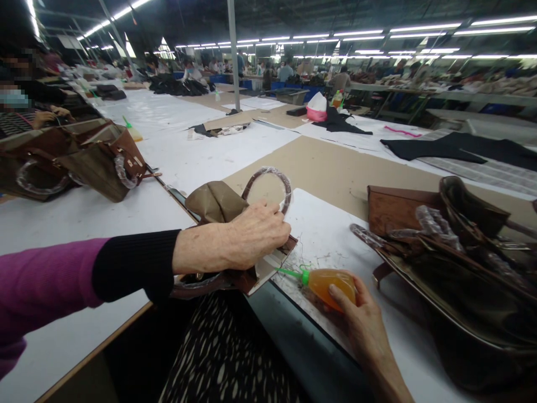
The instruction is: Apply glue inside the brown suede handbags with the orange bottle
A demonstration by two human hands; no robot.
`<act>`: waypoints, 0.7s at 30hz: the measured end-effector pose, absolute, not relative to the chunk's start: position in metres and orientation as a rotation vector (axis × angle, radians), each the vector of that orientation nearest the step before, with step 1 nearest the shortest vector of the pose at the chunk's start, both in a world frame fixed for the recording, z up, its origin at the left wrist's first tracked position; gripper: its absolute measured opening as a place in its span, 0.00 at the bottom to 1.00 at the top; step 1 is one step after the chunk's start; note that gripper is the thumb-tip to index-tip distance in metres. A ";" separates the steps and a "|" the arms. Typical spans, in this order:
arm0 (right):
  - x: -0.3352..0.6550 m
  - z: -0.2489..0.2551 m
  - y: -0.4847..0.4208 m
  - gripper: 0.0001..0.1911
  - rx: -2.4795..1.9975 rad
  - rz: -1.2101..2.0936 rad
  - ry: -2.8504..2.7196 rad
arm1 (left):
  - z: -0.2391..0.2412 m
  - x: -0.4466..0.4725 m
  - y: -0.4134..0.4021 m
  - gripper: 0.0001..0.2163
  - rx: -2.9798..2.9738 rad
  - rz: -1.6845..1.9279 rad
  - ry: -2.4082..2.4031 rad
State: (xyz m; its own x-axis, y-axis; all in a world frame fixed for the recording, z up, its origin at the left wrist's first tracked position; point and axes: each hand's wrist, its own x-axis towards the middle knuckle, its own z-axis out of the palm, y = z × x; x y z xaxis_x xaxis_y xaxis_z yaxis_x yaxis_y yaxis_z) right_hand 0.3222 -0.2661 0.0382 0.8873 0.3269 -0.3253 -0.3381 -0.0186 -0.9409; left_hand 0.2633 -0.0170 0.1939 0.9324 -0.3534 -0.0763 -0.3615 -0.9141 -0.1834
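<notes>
An olive and brown handbag [218, 201] lies at the table's near edge, one plastic-wrapped handle [288, 184] arching up behind my hand. My left hand [255, 229] reaches across the bag with its fingers curled closed on the bag's brown edge; the fingertips are partly hidden. In my right hand [356, 302] is a squeeze bottle [331, 284] of amber liquid, tipped on its side. Its thin green nozzle points left, with the tip close to the bag's pale inner panel below my left hand. Whether the tip touches the panel, I cannot tell.
More brown handbags stand at the left [104, 162] and in a pile [453, 268] at the right. Another green-tipped bottle [133, 131] is behind the left bags. Dark fabric pieces [453, 148] and a pink container [316, 112] lie farther back. A co-worker's hands [52, 115] show at far left.
</notes>
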 end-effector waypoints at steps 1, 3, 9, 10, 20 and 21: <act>0.321 0.037 -0.266 0.33 -1.492 0.533 0.013 | 0.194 0.263 -0.017 0.06 -2.892 0.069 0.538; 0.318 0.037 -0.267 0.33 -1.479 0.543 0.022 | 0.193 0.263 -0.017 0.06 -2.887 0.070 0.534; 0.308 0.041 -0.270 0.33 -1.447 0.594 0.046 | 0.187 0.263 -0.013 0.06 -2.880 -0.020 0.569; 0.306 0.043 -0.270 0.33 -1.441 0.601 0.046 | 0.187 0.263 -0.013 0.06 -2.879 -0.021 0.567; 0.292 0.054 -0.268 0.29 -1.438 0.590 -0.039 | 0.198 0.263 -0.019 0.06 -2.855 0.132 0.535; 0.291 0.056 -0.267 0.29 -1.437 0.591 -0.047 | 0.199 0.263 -0.020 0.06 -2.851 0.141 0.536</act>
